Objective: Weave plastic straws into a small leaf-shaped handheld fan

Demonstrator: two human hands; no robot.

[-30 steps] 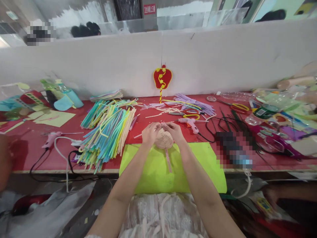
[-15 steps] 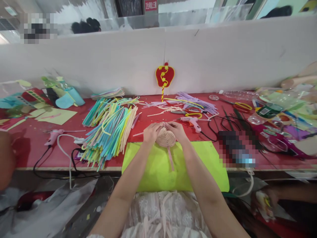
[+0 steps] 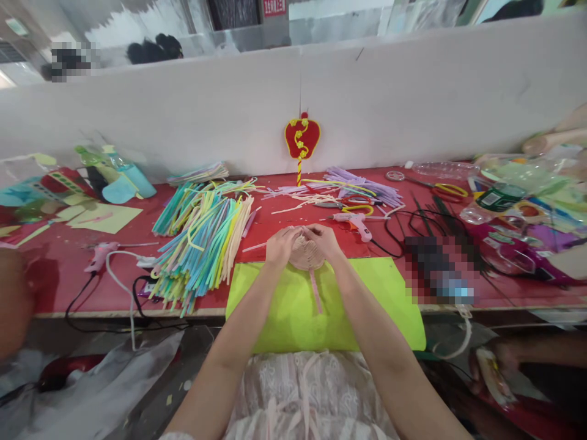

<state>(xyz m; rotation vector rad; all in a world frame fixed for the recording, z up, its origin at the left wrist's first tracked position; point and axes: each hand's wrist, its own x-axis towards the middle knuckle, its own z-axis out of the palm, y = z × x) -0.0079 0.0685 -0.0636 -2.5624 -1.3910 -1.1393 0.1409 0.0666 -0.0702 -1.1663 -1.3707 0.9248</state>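
A pale pink fan-shaped piece [image 3: 306, 253], made of coiled pipe cleaners, is between my hands above a lime-green sheet [image 3: 284, 318]. Its pink stem [image 3: 316, 292] points down toward me. My left hand [image 3: 280, 244] grips the upper left edge with bent fingers. On the upper right edge, my right hand [image 3: 323, 239] pinches close to the left fingertips. A loose pink pipe cleaner [image 3: 254, 247] sticks out left of my left hand. The fingertips partly cover the top of the piece.
Colourful pipe cleaners [image 3: 202, 244] lie heaped at left. A red fan ornament [image 3: 302, 139] stands against the white partition. Scissors [image 3: 358, 209] and a pink glue gun [image 3: 355, 225] lie beyond my right hand; another glue gun [image 3: 99, 256] is far left. Plastic bottles [image 3: 498, 198] clutter the right.
Both hands stay on the pink piece, with the fingers shifting slightly at its top edge. The camera view has moved a little.
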